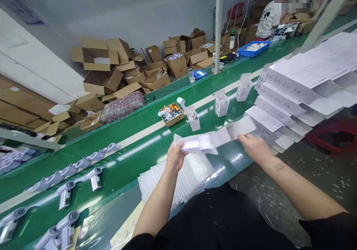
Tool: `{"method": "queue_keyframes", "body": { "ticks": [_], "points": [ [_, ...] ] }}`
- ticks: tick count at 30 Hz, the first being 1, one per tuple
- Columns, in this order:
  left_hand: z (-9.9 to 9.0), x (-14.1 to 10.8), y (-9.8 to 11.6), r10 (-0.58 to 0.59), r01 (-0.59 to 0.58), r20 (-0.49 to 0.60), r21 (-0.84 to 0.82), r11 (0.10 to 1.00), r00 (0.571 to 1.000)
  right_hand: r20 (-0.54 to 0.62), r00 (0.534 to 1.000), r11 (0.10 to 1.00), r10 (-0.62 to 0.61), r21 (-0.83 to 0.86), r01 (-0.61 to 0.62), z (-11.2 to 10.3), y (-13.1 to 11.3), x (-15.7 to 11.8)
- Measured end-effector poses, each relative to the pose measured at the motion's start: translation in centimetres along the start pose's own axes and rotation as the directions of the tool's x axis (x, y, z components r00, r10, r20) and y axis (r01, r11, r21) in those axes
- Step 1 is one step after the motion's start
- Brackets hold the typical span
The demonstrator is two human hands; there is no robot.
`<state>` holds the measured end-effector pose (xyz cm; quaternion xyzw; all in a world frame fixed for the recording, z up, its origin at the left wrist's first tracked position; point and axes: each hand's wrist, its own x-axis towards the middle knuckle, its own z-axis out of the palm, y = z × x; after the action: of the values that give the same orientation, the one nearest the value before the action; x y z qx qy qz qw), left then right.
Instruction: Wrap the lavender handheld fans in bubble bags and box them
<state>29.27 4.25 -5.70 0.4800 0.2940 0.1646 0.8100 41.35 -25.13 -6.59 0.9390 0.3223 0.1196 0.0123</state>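
My left hand (175, 157) is closed around one end of a clear bubble-wrap pouch (195, 144) with a pale object inside; its kind cannot be made out. My right hand (255, 147) pinches a white carton (235, 130) by an open flap. The carton's other end meets the right end of the pouch; whether the pouch is partly inside it, I cannot tell. Below my left hand lies a pile of bubble-wrap bags (178, 177). Stacked white cartons (270, 121) fan out just beyond my right hand.
Three open white boxes, one nearest (193, 119), stand on the green conveyor (128, 160). A small cardboard tray (175, 120) of parts is beside them. Hair-dryer-shaped devices (66, 192) lie at left. Brown cartons (97, 80) line the wall; another person (269, 19) sits far right.
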Motion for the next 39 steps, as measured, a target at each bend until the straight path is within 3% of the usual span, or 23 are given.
{"method": "queue_keyframes", "body": {
  "ticks": [3, 5, 7, 9, 10, 12, 15, 17, 19, 22, 25, 28, 32, 39],
  "points": [
    [1.8, 0.7, -0.6, 0.033, -0.033, 0.044, 0.008, 0.999, 0.998, 0.122, 0.958, 0.964, -0.258, 0.09, 0.249, 2.5, -2.5, 1.6],
    [2.5, 1.3, -1.4, 0.077, -0.082, 0.059, 0.083, 0.993, 0.995, 0.123, 0.931, 0.923, -0.343, 0.226, 0.311, 4.4, -3.8, 2.1],
    [2.6, 1.6, -1.9, 0.145, -0.149, 0.035, 0.215, 0.965, 0.989, 0.063, 0.939, 0.87, -0.337, 0.402, 0.285, 6.1, -4.8, 2.1],
    [2.3, 1.5, -2.1, 0.266, -0.251, 0.026, 0.432, 0.867, 0.964, -0.008, 0.965, 0.795, -0.262, 0.565, 0.22, 7.5, -5.6, 1.8],
    [2.3, 1.2, -2.1, 0.339, -0.31, 0.055, 0.564, 0.766, 0.939, -0.039, 0.974, 0.754, -0.221, 0.627, 0.196, 8.1, -5.9, 1.7],
    [2.9, 0.5, -2.1, 0.448, -0.423, 0.21, 0.784, 0.454, 0.869, -0.104, 0.98, 0.681, -0.168, 0.707, 0.192, 9.1, -6.3, 1.6],
    [5.7, -0.2, -2.4, 0.4, -0.526, 0.486, 0.851, -0.012, 0.777, -0.192, 0.971, 0.606, -0.144, 0.758, 0.24, 10.4, -6.2, 2.1],
    [8.4, 0.0, -2.7, 0.333, -0.516, 0.545, 0.838, -0.178, 0.77, -0.225, 0.962, 0.569, -0.156, 0.776, 0.274, 11.0, -5.9, 2.4],
    [10.8, 0.5, -2.8, 0.302, -0.465, 0.53, 0.845, -0.263, 0.792, -0.236, 0.956, 0.544, -0.172, 0.786, 0.292, 11.4, -5.5, 2.7],
    [12.8, 0.9, -3.0, 0.283, -0.448, 0.529, 0.841, -0.304, 0.8, -0.243, 0.958, 0.537, -0.153, 0.793, 0.287, 12.1, -5.2, 2.6],
    [12.8, 0.6, -4.1, 0.339, -0.46, 0.535, 0.843, -0.279, 0.774, -0.269, 0.958, 0.52, -0.104, 0.806, 0.283, 12.8, -5.1, 2.5],
    [11.6, 0.4, -6.1, 0.309, -0.482, 0.56, 0.824, -0.297, 0.769, -0.249, 0.956, 0.489, -0.159, 0.821, 0.295, 13.1, -5.1, 2.6],
    [9.5, 0.1, -7.9, 0.153, -0.473, 0.532, 0.827, -0.305, 0.833, -0.227, 0.952, 0.454, -0.205, 0.84, 0.298, 13.3, -5.0, 2.8],
    [6.6, -1.5, -8.7, 0.081, -0.531, 0.588, 0.774, -0.345, 0.805, -0.161, 0.96, 0.349, -0.229, 0.907, 0.235, 13.0, -4.8, 3.2]
  ]
}}
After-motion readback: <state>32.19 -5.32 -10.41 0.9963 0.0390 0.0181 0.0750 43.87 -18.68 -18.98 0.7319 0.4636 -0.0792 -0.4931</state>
